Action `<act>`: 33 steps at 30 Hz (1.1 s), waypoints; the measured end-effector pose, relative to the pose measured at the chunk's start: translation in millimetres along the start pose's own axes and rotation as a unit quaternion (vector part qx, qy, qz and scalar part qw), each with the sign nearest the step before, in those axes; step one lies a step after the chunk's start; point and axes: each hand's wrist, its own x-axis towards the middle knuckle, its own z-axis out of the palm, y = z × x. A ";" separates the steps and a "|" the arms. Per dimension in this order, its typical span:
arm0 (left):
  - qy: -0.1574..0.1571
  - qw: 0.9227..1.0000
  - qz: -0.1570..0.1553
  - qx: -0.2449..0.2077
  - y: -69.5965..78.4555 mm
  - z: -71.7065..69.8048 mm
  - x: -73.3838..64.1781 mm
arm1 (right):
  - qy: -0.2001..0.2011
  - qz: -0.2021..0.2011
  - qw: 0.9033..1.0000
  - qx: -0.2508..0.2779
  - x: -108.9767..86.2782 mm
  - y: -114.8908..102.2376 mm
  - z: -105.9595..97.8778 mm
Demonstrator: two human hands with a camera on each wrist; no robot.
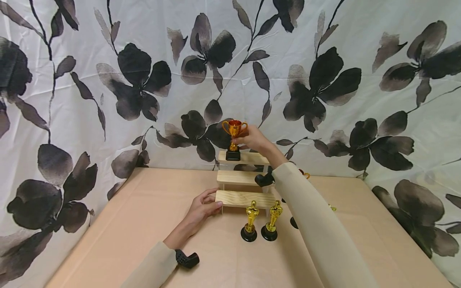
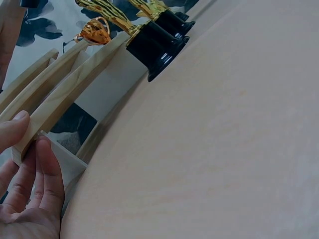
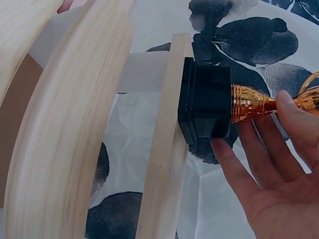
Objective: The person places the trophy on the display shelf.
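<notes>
A three-tier wooden display stand with pale slats stands near the back of the table. My right hand pinches the stem of an orange-gold trophy cup at the left end of the top tier. In the right wrist view the cup's black base is right at the slat's surface, a fingertip against its side. My left hand grips the left end of the lowest slat, its thumb over the wood and fingers beneath in the left wrist view. Two gold statuettes on round black bases stand before the stand.
Partly hidden behind the right sleeve are more trophies, one showing an orange handle. A floral cloth hangs right behind the tan table. Black wrist devices sit on both cuffs.
</notes>
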 end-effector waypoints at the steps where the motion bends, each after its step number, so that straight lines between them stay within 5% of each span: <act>1: 0.000 1.000 0.000 0.000 -0.1 -0.2 -0.2 | 0.000 0.000 1.000 0.000 0.0 0.0 -0.1; 23: -0.001 1.000 -0.001 -0.005 -0.4 -2.0 -0.9 | -0.002 -0.004 1.000 -0.025 -1.2 1.6 -1.9; 33: 0.000 1.000 -0.003 -0.001 1.8 -1.9 -1.8 | -0.033 0.008 0.999 -0.031 -12.8 4.5 -23.2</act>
